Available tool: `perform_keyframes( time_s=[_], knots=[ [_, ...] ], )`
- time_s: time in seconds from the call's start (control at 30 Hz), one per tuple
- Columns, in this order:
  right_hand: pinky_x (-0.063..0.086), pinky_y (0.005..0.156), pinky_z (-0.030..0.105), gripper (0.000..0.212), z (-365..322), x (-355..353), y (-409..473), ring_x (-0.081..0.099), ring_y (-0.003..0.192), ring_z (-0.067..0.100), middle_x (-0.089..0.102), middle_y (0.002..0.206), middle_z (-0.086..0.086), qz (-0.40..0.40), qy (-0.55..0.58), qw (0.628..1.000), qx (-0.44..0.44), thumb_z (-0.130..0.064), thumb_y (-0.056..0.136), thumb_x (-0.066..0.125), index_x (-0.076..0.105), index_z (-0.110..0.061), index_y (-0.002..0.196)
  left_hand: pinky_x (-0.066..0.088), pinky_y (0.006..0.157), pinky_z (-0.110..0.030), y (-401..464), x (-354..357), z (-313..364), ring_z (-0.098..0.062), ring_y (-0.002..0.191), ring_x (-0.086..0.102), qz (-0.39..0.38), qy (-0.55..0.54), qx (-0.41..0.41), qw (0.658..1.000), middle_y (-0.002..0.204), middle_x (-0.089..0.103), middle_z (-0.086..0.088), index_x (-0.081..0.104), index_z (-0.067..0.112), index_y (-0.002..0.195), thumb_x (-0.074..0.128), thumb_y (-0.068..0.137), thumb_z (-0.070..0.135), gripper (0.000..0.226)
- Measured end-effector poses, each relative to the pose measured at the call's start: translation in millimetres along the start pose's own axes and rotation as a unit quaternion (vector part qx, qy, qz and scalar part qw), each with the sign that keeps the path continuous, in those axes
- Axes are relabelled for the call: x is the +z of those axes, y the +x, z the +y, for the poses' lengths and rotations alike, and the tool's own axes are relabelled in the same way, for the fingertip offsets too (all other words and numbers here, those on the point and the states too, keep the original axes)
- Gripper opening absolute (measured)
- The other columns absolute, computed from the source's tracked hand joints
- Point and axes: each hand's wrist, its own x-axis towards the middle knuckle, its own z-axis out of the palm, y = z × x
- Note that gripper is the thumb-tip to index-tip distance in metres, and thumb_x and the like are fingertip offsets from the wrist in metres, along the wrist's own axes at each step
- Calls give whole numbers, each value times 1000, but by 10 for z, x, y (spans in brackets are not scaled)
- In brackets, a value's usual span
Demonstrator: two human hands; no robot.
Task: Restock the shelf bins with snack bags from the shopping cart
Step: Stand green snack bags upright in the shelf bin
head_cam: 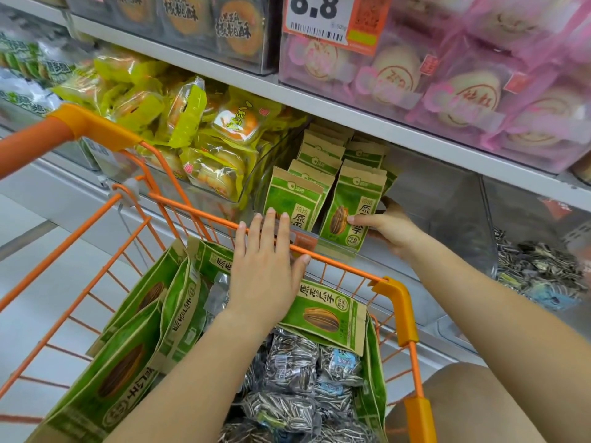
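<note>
The shelf (pixel 319 103) runs across the far side, its clear bin (pixel 447 199) holding upright green seed bags at its left end. Near it stands the orange shopping cart (pixel 396 302), loaded with more green snack bags (pixel 326 318) and clear seed packets (pixel 291 362). The right hand (pixel 388 230) has its grip curled round the front-right bag (pixel 350 212) standing in the bin. The left hand (pixel 267 266) lies flat with straight fingers over the cart's far rim, grip open.
</note>
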Motion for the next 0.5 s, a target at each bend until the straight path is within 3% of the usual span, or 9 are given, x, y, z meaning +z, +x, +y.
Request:
perform_keyframes(
  time_s=[0.17,0.23,0.3,0.37,0.5],
  knots=[
    [39,102,30,30,4,-83,61,54,122,20,67,107,-2,-81,47,991,98,-1,82,68,62,-19,106,28,111,-53,-4,5,3,-35,132,41,-2,1,-1,1000,143,44,-19,41,5,141,30,93,52,68],
    [42,97,30,42,52,-92,86,56,121,22,68,109,0,-91,43,991,86,0,81,68,58,-18,117,27,111,-53,1,6,5,-35,132,41,-3,2,-3,1000,143,43,-19,41,5,141,29,93,52,68],
    [50,90,34,76,95,-100,110,62,113,23,68,116,4,-69,37,996,38,3,74,74,42,-22,139,27,111,-53,7,6,13,-36,132,41,-4,4,-3,1000,143,43,-19,41,5,141,28,93,52,69],
    [53,89,40,99,105,-90,102,64,108,22,63,126,5,-44,1,999,-17,3,68,80,29,-26,148,26,112,-53,11,8,19,-36,132,40,-7,5,-3,1000,143,43,-19,40,5,141,26,93,52,69],
    [50,92,34,98,77,-45,49,58,113,17,56,132,0,-16,-99,990,-99,-1,68,82,30,-23,147,25,112,-53,12,2,17,-37,132,40,-10,8,-3,1000,143,43,-20,40,4,141,26,93,52,69]
  ],
)
